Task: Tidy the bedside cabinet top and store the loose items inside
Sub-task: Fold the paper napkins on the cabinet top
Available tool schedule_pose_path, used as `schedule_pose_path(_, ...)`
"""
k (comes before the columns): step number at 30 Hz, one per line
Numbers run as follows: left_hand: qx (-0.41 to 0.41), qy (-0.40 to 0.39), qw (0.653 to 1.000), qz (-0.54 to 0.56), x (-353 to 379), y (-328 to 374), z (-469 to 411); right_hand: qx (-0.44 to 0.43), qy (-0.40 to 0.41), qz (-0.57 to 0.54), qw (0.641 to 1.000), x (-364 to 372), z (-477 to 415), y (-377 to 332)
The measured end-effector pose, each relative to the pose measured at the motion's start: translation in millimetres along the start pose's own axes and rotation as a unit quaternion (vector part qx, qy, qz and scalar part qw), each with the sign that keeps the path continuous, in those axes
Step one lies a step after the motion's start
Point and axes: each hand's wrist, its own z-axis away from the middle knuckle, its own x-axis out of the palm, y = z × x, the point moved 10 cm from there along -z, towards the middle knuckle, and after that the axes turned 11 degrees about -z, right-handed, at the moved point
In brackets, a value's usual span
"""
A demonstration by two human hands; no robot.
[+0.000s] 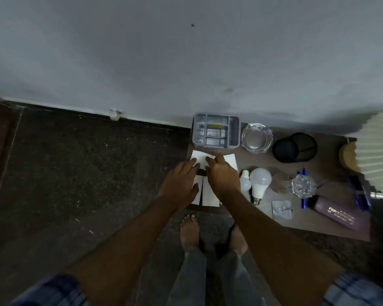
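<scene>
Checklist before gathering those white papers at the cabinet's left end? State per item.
1. Both hands on the white papers: ok. The left hand and right hand rest on them.
2. Papers gripped: not ok. The hands lie on top, and no pinch is visible.
3. Papers in one stack: not ok. They are separate sheets with gaps between them.
4. Room on the right: not ok. The small bulb lies right beside the right wrist.
5. Storage space open: cannot tell. It is out of view.
</scene>
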Motion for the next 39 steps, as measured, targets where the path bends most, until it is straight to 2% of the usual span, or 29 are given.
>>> schedule_pose_path(4, 0.008, 0.029, 0.999, 0.040, 1.0, -4.8, -1.4, 0.018, 0.007, 0.005, 1.000, 4.0, -4.5, 4.3)
schedule_pose_path(7, -0.041, 0.101, 0.978, 0.176, -7.2, -18.1, -4.3, 0.026, -0.004, 0.004, 1.000, 11.3, -7.8, 8.2)
schedule_pose_path(9, -0.134, 0.136, 0.930, 0.314, -6.7, -40.1, -5.9, 0.037, -0.010, -0.017, 0.999, 14.1, -8.5, 9.4)
schedule_pose_path(11, -0.229, 0.120, 0.865, 0.431, 6.6, -56.2, -7.1, 0.037, -0.015, -0.031, 0.999, 19.7, -10.9, 8.6)
schedule_pose_path(13, -0.279, 0.088, 0.816, 0.498, 20.7, -63.3, -12.0, 0.017, -0.016, -0.019, 1.000, 24.6, -12.9, 1.6)
schedule_pose_path(17, -0.336, 0.048, 0.774, 0.534, 40.7, -75.7, -20.9, 0.021, -0.024, -0.055, 0.998, 33.7, -19.2, -3.7)
schedule_pose_path(21, -0.353, 0.036, 0.765, 0.538, 45.5, -86.9, -25.1, -0.018, -0.013, -0.053, 0.998, 38.5, -21.5, -13.2)
schedule_pose_path(24, -0.358, 0.048, 0.742, 0.565, 42.9, -90.7, -24.1, 0.004, -0.014, -0.106, 0.994, 38.1, -23.5, -9.0)
schedule_pose_path(27, -0.354, 0.048, 0.733, 0.578, 39.0, -88.1, -19.0, -0.041, 0.001, -0.084, 0.996, 31.5, -20.8, -16.5)
schedule_pose_path(30, -0.366, 0.035, 0.683, 0.632, 44.3, -82.7, -5.6, -0.022, 0.054, -0.149, 0.987, 14.5, -13.0, -10.6)
schedule_pose_path(33, -0.374, 0.034, 0.606, 0.701, 50.4, -73.6, 10.5, 0.070, 0.101, -0.284, 0.951, -0.1, 1.3, 6.6)
schedule_pose_path(35, -0.379, 0.039, 0.558, 0.737, 52.7, -65.2, 21.7, 0.156, 0.098, -0.384, 0.905, 1.9, 13.9, 18.9)
schedule_pose_path(37, -0.376, 0.046, 0.525, 0.762, 51.4, -54.0, 31.8, 0.239, 0.062, -0.506, 0.826, 14.0, 28.0, 23.5)
schedule_pose_path(39, -0.366, 0.057, 0.487, 0.791, 49.2, -42.1, 39.6, 0.282, 0.025, -0.635, 0.719, 26.0, 41.0, 18.6)
